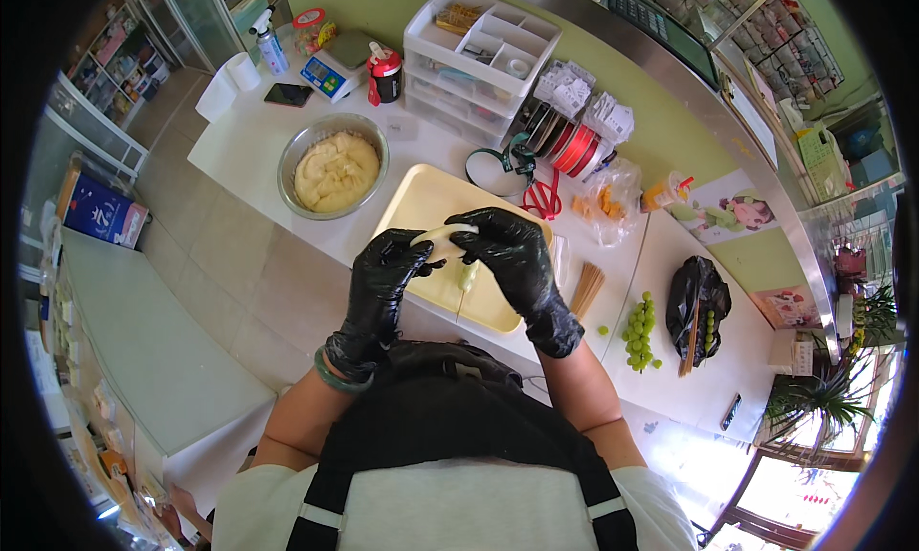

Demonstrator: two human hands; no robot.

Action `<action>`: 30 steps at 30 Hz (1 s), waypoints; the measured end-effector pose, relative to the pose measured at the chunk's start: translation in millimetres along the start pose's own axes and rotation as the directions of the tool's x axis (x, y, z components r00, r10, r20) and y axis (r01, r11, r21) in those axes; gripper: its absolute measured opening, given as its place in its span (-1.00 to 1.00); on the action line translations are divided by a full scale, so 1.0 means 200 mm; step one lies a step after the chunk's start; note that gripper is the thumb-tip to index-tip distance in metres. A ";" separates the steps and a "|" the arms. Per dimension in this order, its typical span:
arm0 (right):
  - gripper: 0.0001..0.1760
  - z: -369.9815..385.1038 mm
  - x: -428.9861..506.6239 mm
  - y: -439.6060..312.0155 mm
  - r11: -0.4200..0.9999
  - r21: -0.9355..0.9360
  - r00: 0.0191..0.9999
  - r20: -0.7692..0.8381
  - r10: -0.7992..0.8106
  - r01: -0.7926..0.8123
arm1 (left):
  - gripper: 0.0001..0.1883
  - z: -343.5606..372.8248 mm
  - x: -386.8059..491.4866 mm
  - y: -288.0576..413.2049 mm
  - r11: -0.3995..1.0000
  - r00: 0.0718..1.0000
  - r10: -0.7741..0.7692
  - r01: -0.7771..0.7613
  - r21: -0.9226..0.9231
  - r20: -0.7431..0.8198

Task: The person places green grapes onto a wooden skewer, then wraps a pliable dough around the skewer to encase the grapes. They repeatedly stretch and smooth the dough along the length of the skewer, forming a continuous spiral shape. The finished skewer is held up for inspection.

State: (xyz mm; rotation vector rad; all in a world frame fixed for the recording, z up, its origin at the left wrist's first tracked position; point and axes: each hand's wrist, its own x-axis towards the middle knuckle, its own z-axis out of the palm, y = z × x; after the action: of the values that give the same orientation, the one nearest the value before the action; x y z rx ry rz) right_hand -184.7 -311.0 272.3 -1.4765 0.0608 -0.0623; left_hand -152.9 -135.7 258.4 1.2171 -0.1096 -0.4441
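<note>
My left hand [391,271] and my right hand [510,264], both in black gloves, hold a flattened piece of pale dough [444,241] between their fingertips. The dough is raised over a cream-coloured tray [423,192]. On the tray, just below the fingers, lies a skewer with a pale green, wrapped-looking piece [468,277] on it; its stick points toward me. A metal bowl [285,174] with a large mass of dough [336,172] stands left of the tray. To the right lie a bundle of wooden skewers [589,285] and a bunch of green grapes [637,332].
Behind the tray are a white drawer organizer [459,84], ribbon spools [571,147], a red-lidded bottle [385,73] and a digital scale [330,73]. A phone [288,94] lies at the back left. A black plastic bag [693,292] and an orange drink cup [664,192] stand right.
</note>
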 end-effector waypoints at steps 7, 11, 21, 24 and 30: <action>-0.79 -0.11 0.03 -0.05 0.999 0.000 0.998 -0.038 0.053 -0.053 | -0.75 -0.03 -0.07 -0.03 0.999 0.999 -0.031 0.030 0.038 0.030; -0.78 -0.13 0.03 -0.09 0.991 -0.134 1.000 -0.002 0.028 -0.028 | -0.63 -0.05 -0.11 -0.07 0.997 0.995 -0.076 0.075 0.025 0.060; -0.79 -0.06 0.01 -0.08 0.934 -0.345 0.957 0.289 0.009 0.095 | -0.39 -0.10 0.07 -0.10 0.918 0.884 0.123 -0.274 0.288 0.451; -0.74 -0.10 0.04 -0.08 0.924 -0.381 0.970 0.236 0.057 0.038 | -0.71 -0.08 0.10 -0.07 0.948 0.908 -0.160 0.033 0.315 0.386; -0.62 -0.10 0.05 0.06 0.998 -0.059 0.995 0.103 0.005 0.001 | -0.66 -0.13 0.07 -0.10 0.877 0.897 -0.014 -0.202 0.436 0.443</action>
State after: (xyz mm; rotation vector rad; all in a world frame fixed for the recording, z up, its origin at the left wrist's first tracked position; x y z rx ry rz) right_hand -176.0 -329.7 258.8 -1.5360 -0.0203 0.0178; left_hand -137.4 -123.3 228.3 1.5673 -0.6994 -0.6194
